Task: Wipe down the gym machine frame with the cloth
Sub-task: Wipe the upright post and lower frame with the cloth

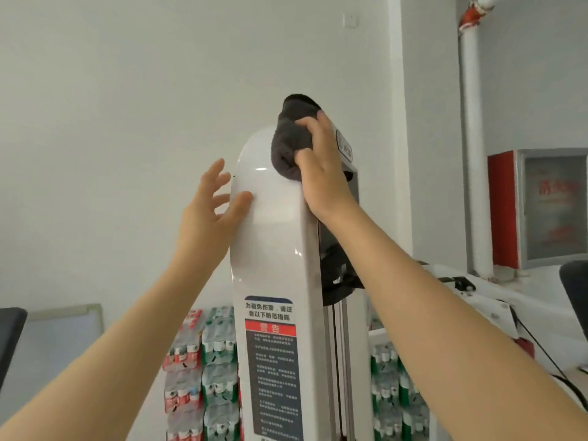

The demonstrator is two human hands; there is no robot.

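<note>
The gym machine's white upright column (270, 249) rises in the middle of the view, with a rounded top and a dark warning label lower down. A bunched dark grey cloth (291, 138) lies against the column's top right. My right hand (321, 167) grips the cloth and presses it onto the white casing. My left hand (211, 205) is at the column's left edge with fingers spread; its thumb touches the white surface.
Stacked packs of bottled water (203, 370) stand behind the column on both sides. A white pipe (471, 138) and a red cabinet (541, 208) are on the right wall. More white machine parts (477, 300) extend to the right. A dark pad (9, 338) shows at the left edge.
</note>
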